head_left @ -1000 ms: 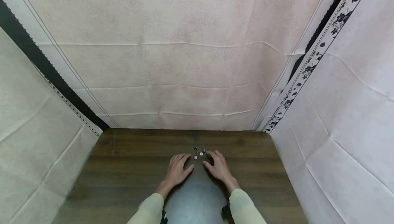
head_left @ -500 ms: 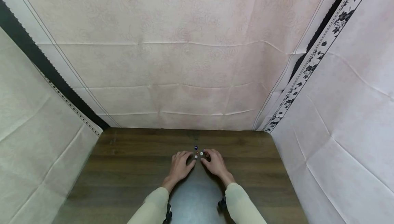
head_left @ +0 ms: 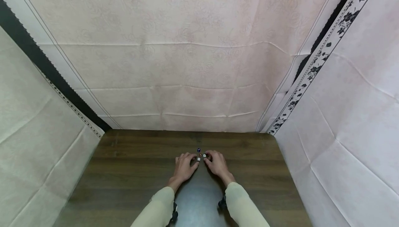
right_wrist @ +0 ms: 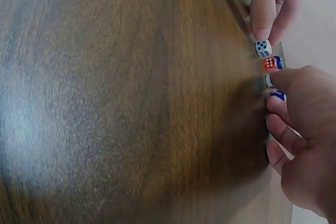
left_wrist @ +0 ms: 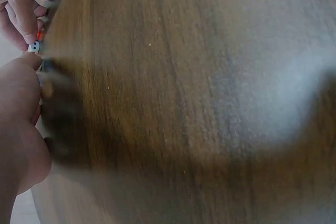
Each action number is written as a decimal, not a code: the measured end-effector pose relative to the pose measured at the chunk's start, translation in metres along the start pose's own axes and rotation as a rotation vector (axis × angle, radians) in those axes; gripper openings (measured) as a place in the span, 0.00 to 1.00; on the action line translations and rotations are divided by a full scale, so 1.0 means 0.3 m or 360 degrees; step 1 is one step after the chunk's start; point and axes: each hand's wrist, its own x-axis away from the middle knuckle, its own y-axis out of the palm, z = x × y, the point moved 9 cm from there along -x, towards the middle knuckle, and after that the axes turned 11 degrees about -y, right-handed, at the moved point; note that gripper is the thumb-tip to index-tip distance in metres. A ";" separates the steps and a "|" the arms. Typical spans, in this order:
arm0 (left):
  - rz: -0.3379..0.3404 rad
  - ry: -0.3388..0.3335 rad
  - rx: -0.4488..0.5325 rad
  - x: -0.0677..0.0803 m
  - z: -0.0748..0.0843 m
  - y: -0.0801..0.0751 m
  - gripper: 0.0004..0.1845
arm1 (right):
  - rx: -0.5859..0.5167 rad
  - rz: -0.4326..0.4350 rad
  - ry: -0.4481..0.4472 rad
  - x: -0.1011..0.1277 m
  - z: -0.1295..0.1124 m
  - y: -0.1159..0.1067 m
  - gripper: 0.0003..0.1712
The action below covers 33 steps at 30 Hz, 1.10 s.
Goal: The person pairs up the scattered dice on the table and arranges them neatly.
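Several small dice lie close together on the wooden table (head_left: 140,171). My left hand (head_left: 184,168) is at their left, fingers bent, its thumb by a white die with blue dots (right_wrist: 263,48). My right hand (head_left: 217,164) curves round the right side; its thumb is beside a second white die (head_left: 204,155), and its index finger is against a blue die (right_wrist: 277,95), hidden from the head view. Between the hands lies a red die (right_wrist: 270,63), with another blue die (head_left: 198,149) farther back. Neither hand visibly pinches a die.
Pale patterned cloth (head_left: 199,67) hangs behind the table's far edge. More white cloth hangs at the left (head_left: 37,123) and right (head_left: 352,116). Light reflects off the tabletop between the forearms.
Both hands have moved inward and slightly forward, closer to the dice. The right fingers now cover the right-hand blue die in the head view. The other dice have barely shifted.
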 end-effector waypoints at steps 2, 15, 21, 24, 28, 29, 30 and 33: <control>0.0014 0.0003 -0.0004 -0.002 0.000 0.000 0.16 | 0.0010 0.0003 0.0007 -0.002 0.004 0.001 0.17; 0.0001 -0.0052 -0.0010 -0.017 -0.020 0.025 0.14 | 0.0054 0.0025 0.0060 -0.005 0.016 0.012 0.14; 0.0010 -0.0039 0.0019 -0.015 -0.012 0.013 0.13 | 0.0101 0.0053 0.0052 -0.009 0.014 0.015 0.11; 0.0007 -0.0030 0.0018 -0.013 -0.011 0.013 0.11 | 0.0125 0.0069 0.0040 -0.010 0.012 0.016 0.09; 0.0010 -0.0026 0.0027 -0.012 -0.014 0.016 0.10 | 0.0137 0.0085 0.0033 -0.009 0.012 0.016 0.08; 0.0012 -0.0026 0.0031 -0.012 -0.015 0.016 0.10 | 0.0132 0.0090 0.0031 -0.009 0.011 0.015 0.08; 0.0015 -0.0027 0.0035 -0.013 -0.016 0.017 0.10 | 0.0129 0.0094 0.0029 -0.009 0.010 0.014 0.08; 0.0018 -0.0029 0.0039 -0.014 -0.018 0.017 0.11 | 0.0110 0.0101 0.0028 -0.006 0.009 0.011 0.09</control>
